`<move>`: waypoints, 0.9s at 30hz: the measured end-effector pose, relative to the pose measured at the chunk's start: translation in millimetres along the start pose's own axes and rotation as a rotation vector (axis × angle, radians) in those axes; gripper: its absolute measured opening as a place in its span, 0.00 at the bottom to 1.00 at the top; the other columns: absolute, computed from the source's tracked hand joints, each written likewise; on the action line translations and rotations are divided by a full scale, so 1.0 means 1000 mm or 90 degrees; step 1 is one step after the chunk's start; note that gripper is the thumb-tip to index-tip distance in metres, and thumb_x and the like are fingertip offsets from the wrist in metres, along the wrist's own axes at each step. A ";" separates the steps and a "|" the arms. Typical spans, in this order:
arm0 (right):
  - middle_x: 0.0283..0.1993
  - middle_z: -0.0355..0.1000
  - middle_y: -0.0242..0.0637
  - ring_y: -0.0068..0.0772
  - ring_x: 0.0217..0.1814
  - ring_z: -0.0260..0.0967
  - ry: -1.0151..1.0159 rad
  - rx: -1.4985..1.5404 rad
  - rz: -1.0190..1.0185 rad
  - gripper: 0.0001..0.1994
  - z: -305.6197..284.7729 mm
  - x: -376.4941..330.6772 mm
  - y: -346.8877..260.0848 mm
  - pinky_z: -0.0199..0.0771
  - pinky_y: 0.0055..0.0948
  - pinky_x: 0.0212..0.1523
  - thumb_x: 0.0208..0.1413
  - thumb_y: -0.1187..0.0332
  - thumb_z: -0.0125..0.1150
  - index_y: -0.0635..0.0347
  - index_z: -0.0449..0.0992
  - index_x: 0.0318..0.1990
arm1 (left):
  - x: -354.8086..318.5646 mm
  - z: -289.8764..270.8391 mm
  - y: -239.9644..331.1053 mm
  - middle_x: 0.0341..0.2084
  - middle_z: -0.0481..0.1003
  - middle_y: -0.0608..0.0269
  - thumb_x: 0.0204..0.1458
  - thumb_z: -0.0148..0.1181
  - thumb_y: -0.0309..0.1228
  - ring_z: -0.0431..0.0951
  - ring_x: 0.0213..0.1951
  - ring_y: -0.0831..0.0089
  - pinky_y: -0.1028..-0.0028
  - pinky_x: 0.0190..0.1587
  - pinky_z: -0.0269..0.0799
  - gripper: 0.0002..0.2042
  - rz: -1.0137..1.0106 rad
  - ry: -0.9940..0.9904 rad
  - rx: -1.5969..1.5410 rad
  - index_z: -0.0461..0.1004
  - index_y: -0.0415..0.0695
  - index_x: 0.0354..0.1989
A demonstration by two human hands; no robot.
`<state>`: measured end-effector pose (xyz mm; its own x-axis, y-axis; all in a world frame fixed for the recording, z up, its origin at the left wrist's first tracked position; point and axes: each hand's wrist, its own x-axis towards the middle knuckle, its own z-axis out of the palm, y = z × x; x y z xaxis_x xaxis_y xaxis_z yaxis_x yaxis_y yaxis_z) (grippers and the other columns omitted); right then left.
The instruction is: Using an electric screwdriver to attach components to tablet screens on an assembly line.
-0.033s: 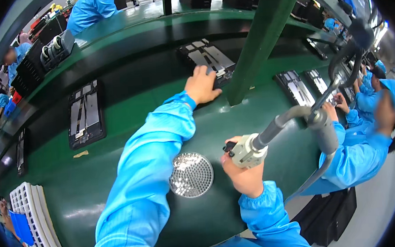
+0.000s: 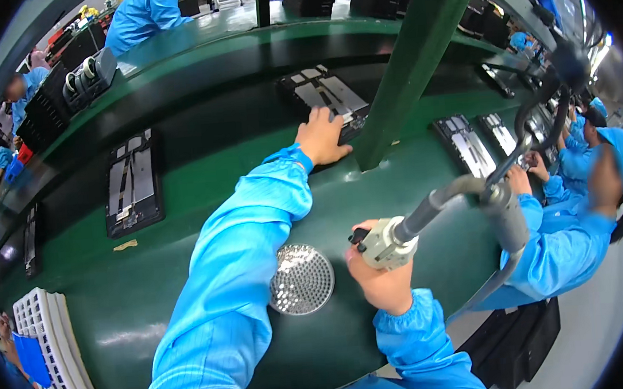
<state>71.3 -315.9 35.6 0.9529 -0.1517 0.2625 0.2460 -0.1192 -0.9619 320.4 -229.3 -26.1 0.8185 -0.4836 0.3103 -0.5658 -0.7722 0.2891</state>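
Evidently, the left hand [image 2: 323, 136], fingers spread, rested on the near end of an opened tablet [image 2: 329, 93]. The right hand [image 2: 386, 284] gripped a beige arm-mounted tool [image 2: 386, 245] above the green table [image 2: 130, 304].

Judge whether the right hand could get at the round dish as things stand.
Probably yes: nothing shows between the right hand and the round dish; the left sleeve overlaps only the dish's left edge. The held tool may hinder grasping, though.

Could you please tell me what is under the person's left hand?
The near part of a flat black-and-silver device lies partly under the left hand. Its far part shows; whatever the hand covers cannot be seen.
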 end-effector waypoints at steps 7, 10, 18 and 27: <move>0.31 0.70 0.31 0.19 0.33 0.66 -0.001 0.025 0.003 0.16 -0.008 -0.001 0.015 0.68 0.23 0.36 0.41 0.78 0.65 0.63 0.72 0.41 | 0.036 0.008 -0.001 0.44 0.67 0.45 0.43 0.65 0.33 0.72 0.47 0.48 0.58 0.44 0.72 0.27 0.065 -0.126 0.119 0.63 0.46 0.53; 0.31 0.70 0.31 0.20 0.33 0.67 -0.011 0.034 -0.007 0.16 -0.007 -0.001 0.018 0.68 0.23 0.36 0.41 0.78 0.65 0.63 0.72 0.41 | 0.029 -0.001 -0.005 0.40 0.69 0.47 0.42 0.62 0.26 0.76 0.39 0.50 0.58 0.40 0.73 0.27 0.112 -0.078 0.179 0.62 0.47 0.54; 0.34 0.71 0.32 0.23 0.36 0.68 0.027 0.043 0.015 0.16 -0.005 0.001 0.012 0.69 0.26 0.40 0.41 0.77 0.66 0.64 0.72 0.41 | -0.071 -0.038 -0.053 0.36 0.69 0.58 0.37 0.58 0.22 0.74 0.44 0.61 0.67 0.30 0.75 0.17 0.043 0.177 0.260 0.69 0.39 0.40; 0.39 0.67 0.33 0.25 0.38 0.66 0.053 0.029 0.025 0.20 -0.014 -0.006 0.042 0.69 0.27 0.42 0.42 0.81 0.62 0.60 0.66 0.45 | -0.284 -0.140 -0.026 0.43 0.74 0.51 0.43 0.57 0.24 0.74 0.48 0.54 0.65 0.43 0.72 0.15 -0.001 0.217 0.330 0.73 0.37 0.42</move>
<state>73.9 -333.7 -5.8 0.9447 -0.2363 0.2276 0.2178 -0.0670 -0.9737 88.5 -14.0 5.0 0.6924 -0.3898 0.6072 -0.3727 -0.9138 -0.1616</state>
